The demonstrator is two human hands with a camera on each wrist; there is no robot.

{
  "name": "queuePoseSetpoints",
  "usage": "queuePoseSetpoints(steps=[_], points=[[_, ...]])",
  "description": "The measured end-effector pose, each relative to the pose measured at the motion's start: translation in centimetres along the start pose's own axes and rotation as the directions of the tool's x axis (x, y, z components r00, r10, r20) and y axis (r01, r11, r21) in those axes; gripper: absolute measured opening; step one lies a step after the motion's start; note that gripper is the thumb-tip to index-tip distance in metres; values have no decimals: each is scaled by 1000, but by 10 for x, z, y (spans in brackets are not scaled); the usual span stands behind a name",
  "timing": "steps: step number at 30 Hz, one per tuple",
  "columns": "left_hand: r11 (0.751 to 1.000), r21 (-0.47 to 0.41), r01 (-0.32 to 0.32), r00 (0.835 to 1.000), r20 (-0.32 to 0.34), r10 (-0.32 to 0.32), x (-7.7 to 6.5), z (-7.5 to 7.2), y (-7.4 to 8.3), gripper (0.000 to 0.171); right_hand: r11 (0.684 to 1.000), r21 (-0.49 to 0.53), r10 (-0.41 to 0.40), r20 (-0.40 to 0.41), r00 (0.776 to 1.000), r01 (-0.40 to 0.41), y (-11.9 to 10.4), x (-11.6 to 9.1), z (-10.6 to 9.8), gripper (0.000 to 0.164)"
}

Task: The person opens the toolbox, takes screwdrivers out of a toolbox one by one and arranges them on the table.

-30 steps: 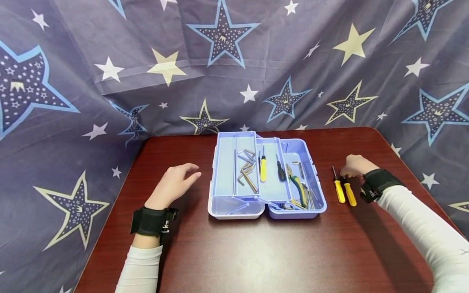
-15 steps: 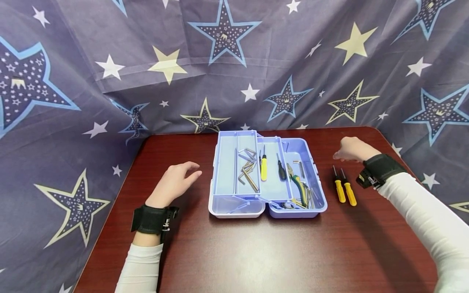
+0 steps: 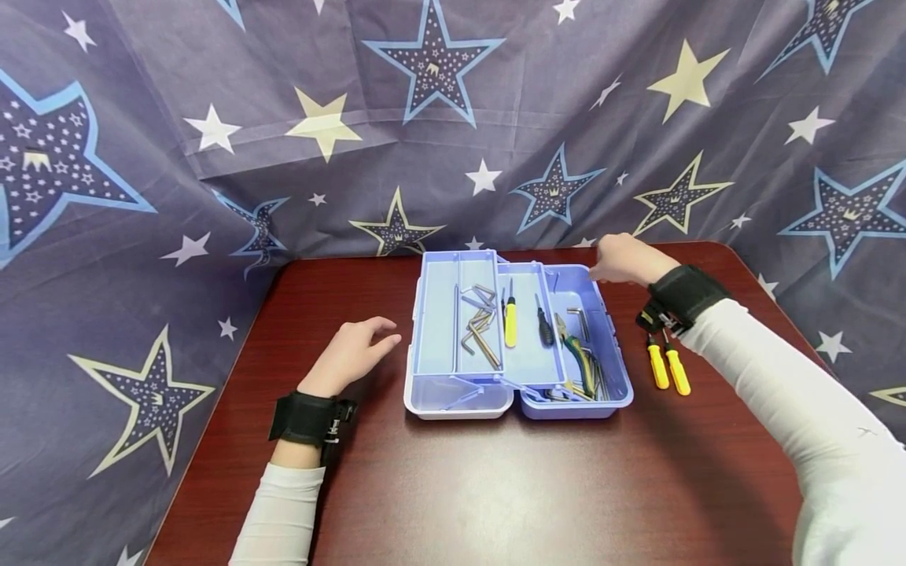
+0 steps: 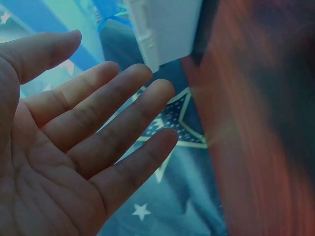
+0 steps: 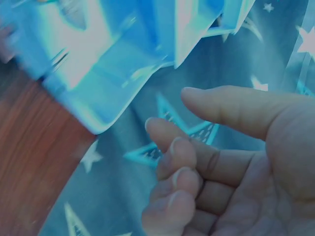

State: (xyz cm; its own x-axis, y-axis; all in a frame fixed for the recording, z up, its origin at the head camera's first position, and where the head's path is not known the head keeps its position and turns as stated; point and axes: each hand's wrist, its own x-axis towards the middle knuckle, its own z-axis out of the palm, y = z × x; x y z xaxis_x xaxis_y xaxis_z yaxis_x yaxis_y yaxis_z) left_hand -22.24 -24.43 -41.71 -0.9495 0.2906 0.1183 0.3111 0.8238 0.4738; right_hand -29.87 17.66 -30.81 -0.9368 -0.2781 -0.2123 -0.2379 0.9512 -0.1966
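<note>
A light-purple toolbox point(image 3: 576, 412) stands unfolded on the table, its two stepped trays spread to the left. My right hand point(image 3: 626, 259) hovers by its far right corner. In the right wrist view, this hand point(image 5: 226, 167) has loosely curled fingers and a thumb held apart, with nothing between them. Left of the box, my left hand point(image 3: 350, 354) is raised near its side. The left wrist view shows its fingers point(image 4: 128, 118) spread and holding nothing. The upper tray holds several hex keys point(image 3: 484, 338); the lower tray holds a yellow screwdriver point(image 3: 510, 324) and a black screwdriver point(image 3: 544, 328).
Pliers point(image 3: 579, 362) and several hex keys lie in the box's deep right compartment. Two yellow-handled screwdrivers, one nearer the box point(image 3: 657, 366), lie side by side on the brown table point(image 3: 467, 495) under the right forearm. A star-patterned curtain point(image 3: 283, 94) hangs behind.
My right hand has risen from the two yellow screwdrivers, leaving them on the table, and moved left and away to the box's far corner. The left hand has shifted slightly right.
</note>
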Motion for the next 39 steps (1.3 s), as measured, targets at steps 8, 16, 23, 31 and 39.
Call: queuePoseSetpoints(steps=[8,16,23,31,39], points=[[999,-15,-29,998,50,30,9,23,-14,34,996,-31,-79,-7,997,79,-47,18,6,22],[962,-252,109,975,218,-53,11,32,-18,37,992,-55,-108,45,993,110,-86,32,24,22],[875,-447,184,944,329,-30,9,36,-19,37,987,-92,-130,44,991,133,-99,49,49,28],[768,-555,321,899,434,-62,6,41,-19,37,989,-118,-82,56,995,88,-102,58,63,16],[711,-578,401,874,475,-106,6,42,-15,33,984,-147,-94,61,994,102,-102,62,67,12]])
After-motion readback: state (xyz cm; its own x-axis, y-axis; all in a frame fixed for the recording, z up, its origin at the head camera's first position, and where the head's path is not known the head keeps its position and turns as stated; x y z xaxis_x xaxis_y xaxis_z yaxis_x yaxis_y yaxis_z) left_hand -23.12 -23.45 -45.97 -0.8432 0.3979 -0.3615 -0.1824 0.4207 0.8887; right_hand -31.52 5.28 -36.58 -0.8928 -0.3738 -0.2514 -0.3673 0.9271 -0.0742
